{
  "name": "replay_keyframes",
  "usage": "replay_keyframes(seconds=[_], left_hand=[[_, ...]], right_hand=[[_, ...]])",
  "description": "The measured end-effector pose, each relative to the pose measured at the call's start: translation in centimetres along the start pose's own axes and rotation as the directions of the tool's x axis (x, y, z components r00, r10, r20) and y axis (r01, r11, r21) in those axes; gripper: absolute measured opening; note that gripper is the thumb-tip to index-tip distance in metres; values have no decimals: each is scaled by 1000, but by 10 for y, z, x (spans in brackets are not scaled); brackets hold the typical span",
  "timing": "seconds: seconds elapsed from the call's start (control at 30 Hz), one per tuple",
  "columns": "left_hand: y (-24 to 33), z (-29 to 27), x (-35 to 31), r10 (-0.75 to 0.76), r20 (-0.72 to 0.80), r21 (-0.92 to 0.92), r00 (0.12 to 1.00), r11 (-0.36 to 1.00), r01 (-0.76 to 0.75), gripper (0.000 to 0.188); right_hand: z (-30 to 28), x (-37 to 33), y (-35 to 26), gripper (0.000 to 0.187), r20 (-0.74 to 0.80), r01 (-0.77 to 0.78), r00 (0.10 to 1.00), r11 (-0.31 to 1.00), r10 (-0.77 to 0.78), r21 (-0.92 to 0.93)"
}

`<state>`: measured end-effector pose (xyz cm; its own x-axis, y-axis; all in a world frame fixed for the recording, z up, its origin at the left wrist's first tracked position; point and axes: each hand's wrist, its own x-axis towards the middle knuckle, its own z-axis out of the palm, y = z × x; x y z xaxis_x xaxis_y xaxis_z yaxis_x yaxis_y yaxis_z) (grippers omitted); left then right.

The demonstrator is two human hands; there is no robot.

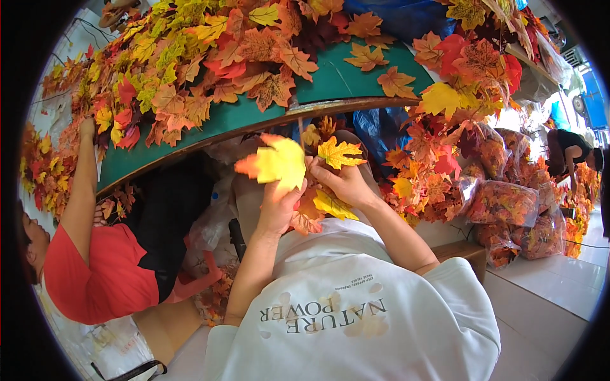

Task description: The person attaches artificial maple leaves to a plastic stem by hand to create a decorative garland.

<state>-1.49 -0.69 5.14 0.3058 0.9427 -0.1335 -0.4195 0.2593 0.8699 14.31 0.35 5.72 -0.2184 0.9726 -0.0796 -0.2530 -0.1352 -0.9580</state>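
In front of my torso, below the green table's edge, my left hand is closed on a yellow artificial maple leaf with orange tips, slightly blurred. Close beside it on the right, my right hand has its fingertips pinched together near that leaf's base; what they grip is too small to make out. A yellow-orange leaf sticks up just beyond the right hand. Another yellow leaf and an orange leaf hang below and between my hands. Whether these leaves share one stem is hidden.
A green tabletop bears heaped artificial leaves. To my left, a co-worker in a red shirt reaches onto it. More leaves hang at the right, beside stacked clear bags of leaves. Another person bends over farther right.
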Motion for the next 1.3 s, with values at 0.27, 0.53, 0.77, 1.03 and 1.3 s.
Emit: replay_keyframes(seconds=[0.27, 0.53, 0.77, 1.03, 1.3], left_hand=[[9, -5, 16, 219, 193, -182, 956, 966, -185, 21], [-10, -9, 9, 202, -94, 29, 975, 979, -201, 17], [-14, -12, 14, 332, -242, 415, 912, 885, -212, 10], [-12, -21, 18, -118, -162, -276, 980, 959, 69, 16], [-8, -35, 3, -34, -216, -253, 976, 967, -23, 20]], right_hand=[[-16, 0, 10, 13, 296, -137, 953, 961, 63, 239], [-18, 13, 10, 13, 366, -182, 919, 981, 148, 62], [14, 9, -16, 62, -8, 198, 970, 814, -242, -546], [19, 23, 7, 30, -28, 404, 812, 595, -583, -694], [-18, 144, -87, 25, -86, 402, 703, 494, -706, -771]])
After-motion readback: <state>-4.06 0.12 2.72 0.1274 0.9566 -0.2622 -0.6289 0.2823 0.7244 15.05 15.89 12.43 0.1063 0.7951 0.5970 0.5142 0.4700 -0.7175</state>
